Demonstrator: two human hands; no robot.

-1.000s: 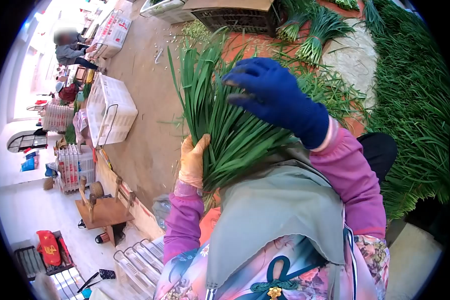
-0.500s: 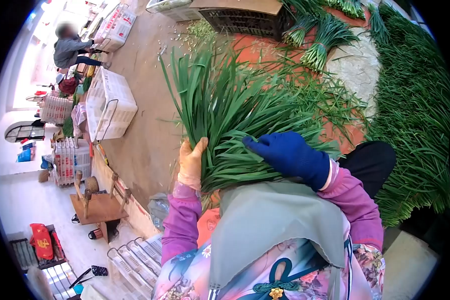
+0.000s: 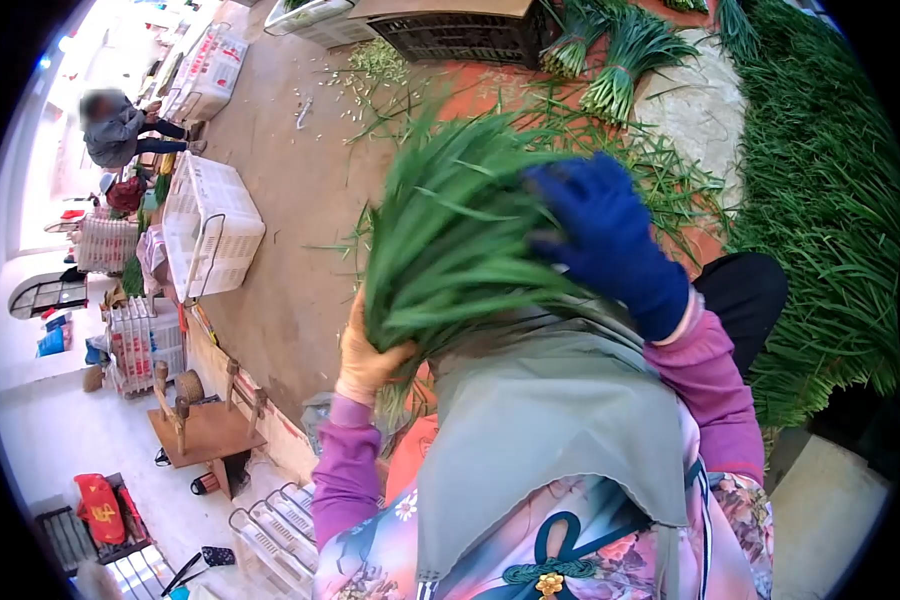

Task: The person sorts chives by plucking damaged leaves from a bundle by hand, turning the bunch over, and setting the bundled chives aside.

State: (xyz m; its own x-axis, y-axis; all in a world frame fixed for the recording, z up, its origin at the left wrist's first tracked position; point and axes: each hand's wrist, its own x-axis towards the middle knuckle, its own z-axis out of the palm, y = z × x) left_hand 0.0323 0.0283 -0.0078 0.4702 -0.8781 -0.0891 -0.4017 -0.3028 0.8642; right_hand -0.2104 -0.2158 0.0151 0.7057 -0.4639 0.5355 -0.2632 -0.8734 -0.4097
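Observation:
A thick bunch of garlic chives (image 3: 460, 235) lies across my lap, its long green leaves smeared by motion and fanning up and to the right. My left hand (image 3: 366, 355), in a pale orange glove, is wrapped round the bunch at its lower left. At the right side of the leaves is my right hand (image 3: 620, 240) in a dark blue knitted glove. Its fingers look spread and slightly blurred, brushing the leaves without closing round them. Under the bunch, a grey-green apron (image 3: 540, 430) covers my lap.
A large heap of chives (image 3: 820, 220) stretches along the right. Tied bundles (image 3: 625, 60) lie at the top beside a dark crate (image 3: 455, 38). Loose leaves (image 3: 675, 190) litter the orange sheet. White crates (image 3: 210, 225), an upturned stool (image 3: 205, 430) and another person (image 3: 115, 130) are at left.
My right hand has lifted and its fingers have spread from a closed shape. The bunch has tilted rightward, its leaves sweeping together. My left hand has shifted slightly left and down, still gripping.

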